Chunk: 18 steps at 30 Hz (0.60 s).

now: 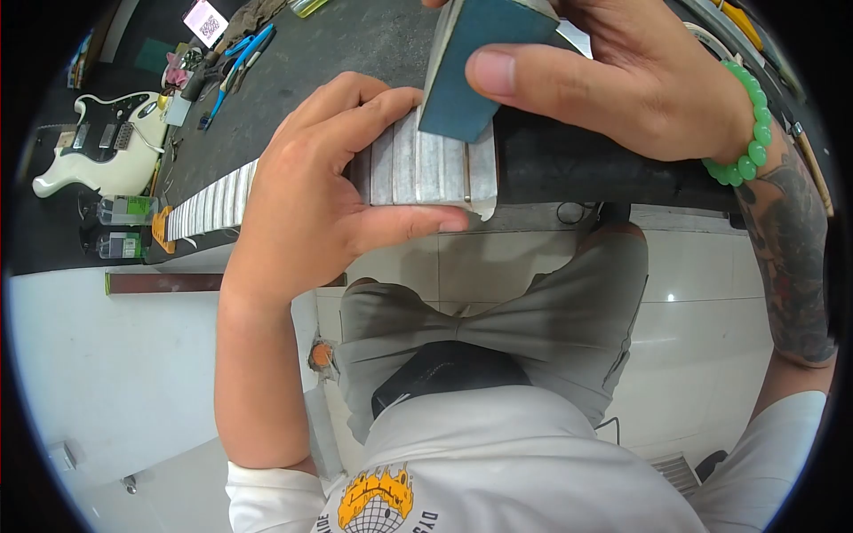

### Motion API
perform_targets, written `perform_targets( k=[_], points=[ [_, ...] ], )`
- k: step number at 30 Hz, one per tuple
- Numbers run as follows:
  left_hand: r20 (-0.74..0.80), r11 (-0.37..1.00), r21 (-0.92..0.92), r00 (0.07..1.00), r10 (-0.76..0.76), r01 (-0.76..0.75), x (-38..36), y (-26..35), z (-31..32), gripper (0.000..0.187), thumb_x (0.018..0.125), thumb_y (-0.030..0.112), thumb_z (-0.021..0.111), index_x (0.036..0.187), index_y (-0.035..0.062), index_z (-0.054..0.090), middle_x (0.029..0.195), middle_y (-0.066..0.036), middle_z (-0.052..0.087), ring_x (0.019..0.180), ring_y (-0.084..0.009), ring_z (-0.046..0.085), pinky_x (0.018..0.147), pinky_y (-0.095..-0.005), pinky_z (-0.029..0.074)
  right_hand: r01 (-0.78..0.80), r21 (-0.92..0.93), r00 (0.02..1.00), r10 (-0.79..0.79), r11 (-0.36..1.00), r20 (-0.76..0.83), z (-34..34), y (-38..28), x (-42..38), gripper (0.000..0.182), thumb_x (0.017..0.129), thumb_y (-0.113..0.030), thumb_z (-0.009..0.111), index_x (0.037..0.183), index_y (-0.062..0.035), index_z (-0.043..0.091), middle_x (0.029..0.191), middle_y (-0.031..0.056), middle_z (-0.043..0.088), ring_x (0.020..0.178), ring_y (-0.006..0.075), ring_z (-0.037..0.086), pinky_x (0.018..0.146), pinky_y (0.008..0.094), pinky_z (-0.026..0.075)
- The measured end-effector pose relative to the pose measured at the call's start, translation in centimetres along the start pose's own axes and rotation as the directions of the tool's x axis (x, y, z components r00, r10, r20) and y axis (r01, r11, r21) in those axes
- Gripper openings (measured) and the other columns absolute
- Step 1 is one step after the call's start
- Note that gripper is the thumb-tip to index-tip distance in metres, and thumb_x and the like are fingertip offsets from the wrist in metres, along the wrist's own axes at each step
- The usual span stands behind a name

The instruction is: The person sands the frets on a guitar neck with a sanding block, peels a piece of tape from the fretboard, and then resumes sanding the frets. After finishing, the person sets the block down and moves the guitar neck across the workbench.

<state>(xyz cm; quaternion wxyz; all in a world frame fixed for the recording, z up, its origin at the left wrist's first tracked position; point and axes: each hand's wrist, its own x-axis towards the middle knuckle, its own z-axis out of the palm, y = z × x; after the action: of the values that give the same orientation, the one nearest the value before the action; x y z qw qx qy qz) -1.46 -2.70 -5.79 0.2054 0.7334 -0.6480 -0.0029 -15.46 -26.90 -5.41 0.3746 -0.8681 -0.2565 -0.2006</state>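
Observation:
A guitar neck [213, 202] lies along the edge of the dark bench, its fretboard covered in pale tape strips between the metal frets. My left hand [306, 182] is wrapped around the neck near its right end, thumb along the near side and fingers over the far side. In my right hand [631, 89] is a sanding block [466, 75] with a blue-grey face, pinched with the thumb on that face. The block is tilted, and its lower end is at the taped fretboard just right of my left fingers. Some right fingers are hidden behind it.
An orange-yellow piece [163, 229] is at the neck's far left end. Beyond it are a white guitar body [98, 147] and bottles [124, 210]. Blue-handled pliers [249, 53] and a phone with a QR code [204, 22] lie on the bench [346, 40]. My legs are below the edge.

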Motion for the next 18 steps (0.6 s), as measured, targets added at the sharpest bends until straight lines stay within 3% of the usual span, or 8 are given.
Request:
perform_targets(
  k=[1, 4, 8, 11, 17, 18],
  points=[
    [0.015, 0.999, -0.017, 0.999, -0.033, 0.033, 0.0, 0.1, -0.1, 0.081, 0.058, 0.035, 0.099, 0.123, -0.0047, 0.069, 0.115, -0.011, 0.065, 0.103, -0.0233, 0.063, 0.091, -0.0317, 0.049, 0.173, -0.232, 0.981, -0.189, 0.957, -0.047, 0.5, 0.9, -0.2, 0.056, 0.097, -0.043, 0.071, 0.131, -0.0022, 0.053, 0.116, 0.0136, 0.046, 0.111, 0.0241, 0.048, 0.093, 0.0385, 0.046],
    [-0.005, 1.000, -0.017, 1.000, -0.013, 0.013, 0.0, 0.0, 0.1, 0.081, 0.059, 0.035, 0.099, 0.122, -0.0052, 0.068, 0.112, -0.010, 0.064, 0.099, -0.0223, 0.062, 0.088, -0.0314, 0.049, 0.162, -0.327, 0.976, -0.199, 0.931, -0.085, 0.9, 2.0, -0.2, 0.056, 0.094, -0.042, 0.073, 0.129, -0.0037, 0.055, 0.118, 0.0132, 0.046, 0.110, 0.0258, 0.047, 0.094, 0.0391, 0.045],
    [-0.016, 1.000, -0.004, 1.000, 0.012, -0.012, 0.0, -0.1, 0.1, 0.080, 0.058, 0.035, 0.099, 0.120, -0.0057, 0.068, 0.111, -0.010, 0.064, 0.098, -0.0225, 0.062, 0.088, -0.0315, 0.049, 0.160, -0.288, 0.963, -0.213, 0.944, -0.164, 1.5, 2.0, 0.1, 0.055, 0.092, -0.041, 0.075, 0.128, -0.0050, 0.055, 0.119, 0.0134, 0.047, 0.109, 0.0259, 0.047, 0.095, 0.0394, 0.044],
    [-0.016, 1.000, -0.010, 1.000, 0.005, -0.005, 0.0, 0.0, 0.0, 0.081, 0.058, 0.035, 0.099, 0.120, -0.0062, 0.068, 0.112, -0.009, 0.064, 0.099, -0.0230, 0.062, 0.088, -0.0319, 0.049, 0.137, -0.362, 0.985, -0.164, 0.922, -0.046, 0.6, 3.1, 0.6, 0.055, 0.090, -0.041, 0.077, 0.127, -0.0062, 0.056, 0.118, 0.0129, 0.047, 0.109, 0.0259, 0.047, 0.094, 0.0394, 0.045],
    [-0.015, 1.000, 0.000, 0.999, 0.030, -0.030, -0.1, -0.2, 0.2, 0.078, 0.057, 0.035, 0.099, 0.116, -0.0065, 0.068, 0.113, -0.010, 0.064, 0.100, -0.0249, 0.062, 0.090, -0.0316, 0.049, 0.253, -0.467, 0.949, -0.311, 0.847, -0.051, 0.5, 3.3, 0.6, 0.056, 0.088, -0.041, 0.079, 0.125, -0.0063, 0.056, 0.117, 0.0120, 0.047, 0.109, 0.0251, 0.047, 0.093, 0.0389, 0.045],
    [-0.026, 1.000, -0.016, 0.999, 0.021, -0.022, -0.1, -0.2, 0.2, 0.078, 0.057, 0.036, 0.099, 0.115, -0.0064, 0.068, 0.113, -0.011, 0.064, 0.100, -0.0251, 0.062, 0.090, -0.0315, 0.049, 0.172, -0.396, 0.970, -0.226, 0.902, -0.093, 0.7, 3.4, 0.4, 0.055, 0.088, -0.041, 0.079, 0.124, -0.0064, 0.057, 0.117, 0.0120, 0.047, 0.108, 0.0245, 0.048, 0.092, 0.0376, 0.046]
  ],
)
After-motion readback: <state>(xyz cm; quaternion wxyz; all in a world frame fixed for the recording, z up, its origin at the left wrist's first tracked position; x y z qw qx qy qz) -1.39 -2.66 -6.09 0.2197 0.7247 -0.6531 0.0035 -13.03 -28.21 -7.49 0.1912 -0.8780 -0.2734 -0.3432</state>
